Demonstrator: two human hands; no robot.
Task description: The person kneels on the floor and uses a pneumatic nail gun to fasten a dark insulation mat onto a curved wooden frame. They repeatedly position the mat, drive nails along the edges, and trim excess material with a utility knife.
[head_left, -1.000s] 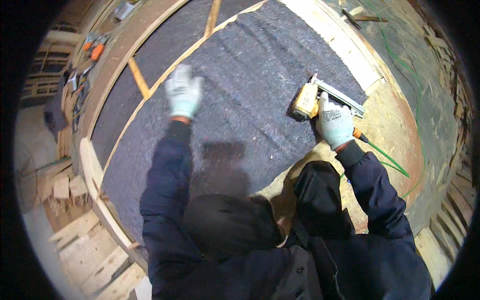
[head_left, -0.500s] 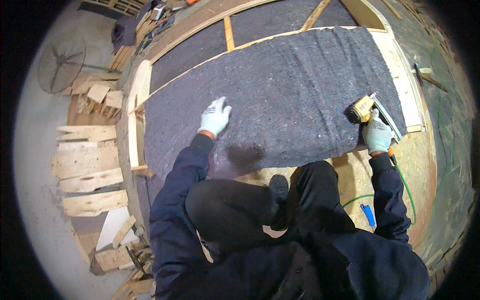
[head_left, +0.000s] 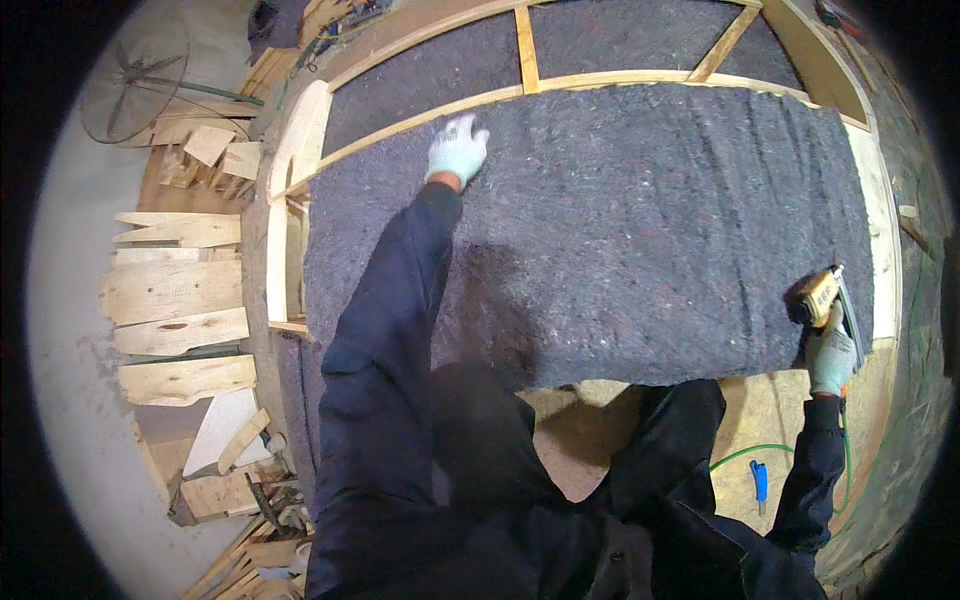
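Hands: left hand (head_left: 457, 148) has reached farther up the felt sheet (head_left: 620, 230).

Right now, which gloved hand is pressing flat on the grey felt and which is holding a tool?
The left hand lies flat on the grey felt near its far edge; the right hand grips the yellow stapler at the right edge.

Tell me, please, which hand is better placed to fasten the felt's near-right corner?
The right hand: it holds the stapler at the felt's right edge, beside that corner. The left hand lies flat on the felt's far edge, well away.
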